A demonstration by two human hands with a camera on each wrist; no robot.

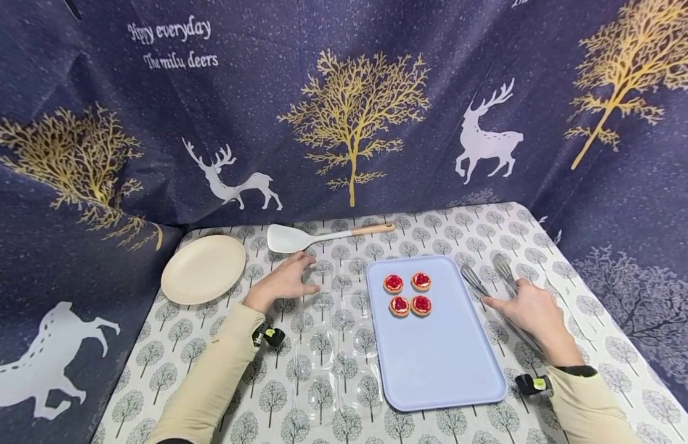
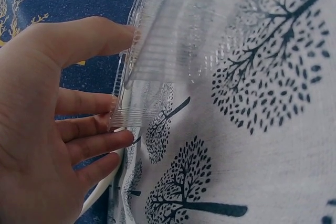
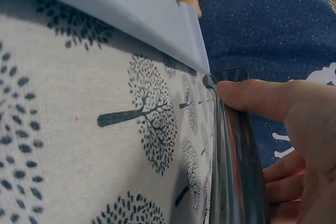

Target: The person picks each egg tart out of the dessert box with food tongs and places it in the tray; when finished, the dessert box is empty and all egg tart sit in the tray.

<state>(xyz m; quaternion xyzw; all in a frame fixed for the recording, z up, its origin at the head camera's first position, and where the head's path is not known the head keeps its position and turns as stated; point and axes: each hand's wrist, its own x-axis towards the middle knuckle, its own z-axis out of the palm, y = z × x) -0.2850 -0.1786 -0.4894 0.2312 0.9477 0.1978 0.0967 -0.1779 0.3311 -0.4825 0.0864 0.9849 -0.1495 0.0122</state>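
Observation:
My left hand [image 1: 285, 280] is at the far left corner of a clear plastic container [image 1: 338, 345] on the tablecloth. In the left wrist view, its spread thumb and fingers touch the ribbed edge of the plastic [image 2: 157, 59]. My right hand [image 1: 535, 314] grips metal tongs [image 1: 507, 271] beside the tray, thumb on one arm and fingers round the other side. The two tong ends stand apart, pointing away from me. Several small red-topped tarts [image 1: 421, 282] sit together on the far left part of the light blue tray [image 1: 444, 364].
A cream plate [image 1: 203, 269] lies at the back left. Along the back edge lies a white spatula [image 1: 288, 238] with a wooden handle [image 1: 373, 229]. Dark blue cloth [image 1: 366, 123] printed with trees and deer hangs behind the table and at both sides.

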